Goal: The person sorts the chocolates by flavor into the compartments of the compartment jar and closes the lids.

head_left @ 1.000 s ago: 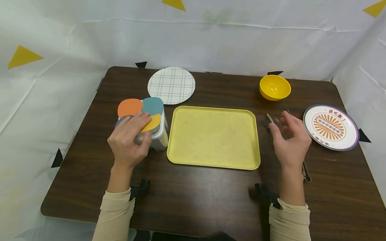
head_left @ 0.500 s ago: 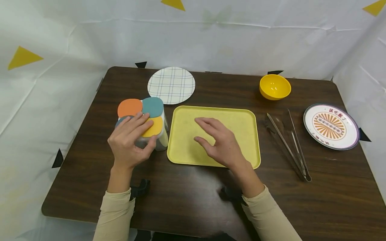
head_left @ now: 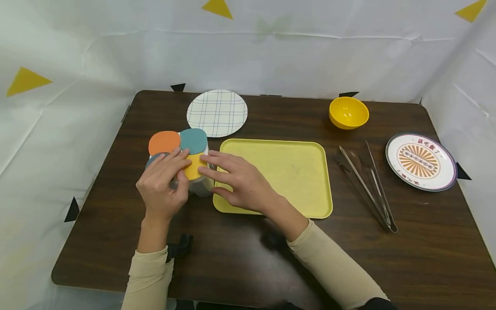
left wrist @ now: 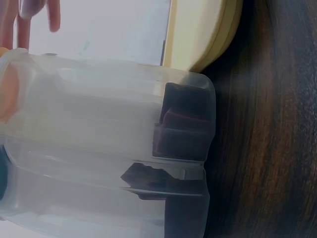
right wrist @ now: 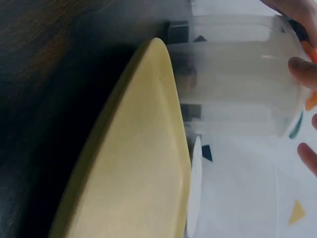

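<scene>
A clear plastic container (head_left: 199, 185) with orange, teal, yellow and grey-blue lids stands left of a yellow tray (head_left: 286, 172). My left hand (head_left: 176, 172) grips it, fingers lying over the lids and thumb against its near side. My right hand (head_left: 211, 174) reaches across the tray's left edge, its straight fingers touching the yellow lid (head_left: 193, 168). The left wrist view shows the container's clear wall (left wrist: 99, 144) close up. In the right wrist view the same container (right wrist: 237, 74) stands beyond the tray's rim (right wrist: 143, 148), with fingertips (right wrist: 303, 69) at its top.
Metal tongs (head_left: 366, 185) lie right of the tray. A yellow bowl (head_left: 348, 113) and a checked plate (head_left: 217, 113) sit at the back, and a patterned plate (head_left: 421, 161) at the right edge. White sheeting walls in the brown table (head_left: 240, 258).
My right hand left the tongs, crossed the tray leftward and now touches the yellow lid. My left hand has stayed on the container.
</scene>
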The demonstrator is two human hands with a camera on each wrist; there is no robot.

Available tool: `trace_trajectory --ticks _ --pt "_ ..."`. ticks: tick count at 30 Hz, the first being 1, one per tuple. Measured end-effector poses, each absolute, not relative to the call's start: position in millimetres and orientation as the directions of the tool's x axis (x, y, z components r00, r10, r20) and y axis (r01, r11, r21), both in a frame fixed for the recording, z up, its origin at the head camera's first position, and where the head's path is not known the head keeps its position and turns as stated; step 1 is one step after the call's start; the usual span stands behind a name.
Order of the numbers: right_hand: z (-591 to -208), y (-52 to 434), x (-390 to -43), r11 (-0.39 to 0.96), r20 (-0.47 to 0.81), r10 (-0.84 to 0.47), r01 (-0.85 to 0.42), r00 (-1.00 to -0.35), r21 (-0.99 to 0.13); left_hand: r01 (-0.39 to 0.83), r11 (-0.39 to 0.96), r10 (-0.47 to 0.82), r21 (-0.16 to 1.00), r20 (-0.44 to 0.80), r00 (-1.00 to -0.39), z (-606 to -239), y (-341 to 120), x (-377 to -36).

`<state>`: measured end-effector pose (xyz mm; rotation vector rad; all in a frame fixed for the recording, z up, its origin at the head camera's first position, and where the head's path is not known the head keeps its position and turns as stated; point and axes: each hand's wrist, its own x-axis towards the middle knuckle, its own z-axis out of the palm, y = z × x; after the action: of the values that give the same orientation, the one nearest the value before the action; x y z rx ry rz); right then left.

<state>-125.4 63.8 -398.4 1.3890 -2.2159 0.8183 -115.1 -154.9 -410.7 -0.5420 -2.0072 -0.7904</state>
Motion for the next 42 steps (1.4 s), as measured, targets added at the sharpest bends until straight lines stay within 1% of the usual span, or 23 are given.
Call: trace_trajectory --ticks 2,6,9,11,14,24,30,42 --pt "-396.5 58.8 -127.0 0.344 0.61 -0.673 -0.907 -0.417 -0.241 0.638 0.695 0.066 0.332 0.854 -0.516 -410.2 -154.9 -115.1" --pt "-389.5 50.2 -128.9 0.383 0.616 -0.666 -0.902 -0.42 -0.201 0.644 0.683 0.058 0.346 0.853 -0.52 -409.0 -155.1 -114.8" --pt "-384.9 44.4 -130.2 0.385 0.615 -0.673 -0.905 -0.41 -0.181 0.649 0.676 0.057 0.349 0.854 -0.518 -408.0 -155.2 -114.0" --pt "-383.7 40.6 -131.3 0.377 0.619 -0.673 -0.908 -0.405 -0.184 0.656 0.671 0.058 0.346 0.857 -0.511 -406.7 -155.1 -114.1" --pt "-383.8 36.2 -133.3 0.376 0.63 -0.655 -0.903 -0.417 -0.206 0.667 0.661 0.061 0.345 0.861 -0.505 -404.5 -154.9 -114.6" --pt "-382.2 31.2 -137.1 0.4 0.646 -0.617 -0.886 -0.449 -0.233 0.658 0.659 0.08 0.364 0.836 -0.542 -408.2 -158.0 -116.6" --pt "-382.6 30.6 -136.5 0.411 0.637 -0.614 -0.878 -0.465 -0.245 0.658 0.658 0.081 0.365 0.835 -0.544 -408.8 -158.2 -116.3" --pt "-384.1 32.1 -135.4 0.4 0.652 -0.612 -0.886 -0.447 -0.232 0.666 0.648 0.083 0.371 0.834 -0.545 -409.2 -158.0 -114.6"
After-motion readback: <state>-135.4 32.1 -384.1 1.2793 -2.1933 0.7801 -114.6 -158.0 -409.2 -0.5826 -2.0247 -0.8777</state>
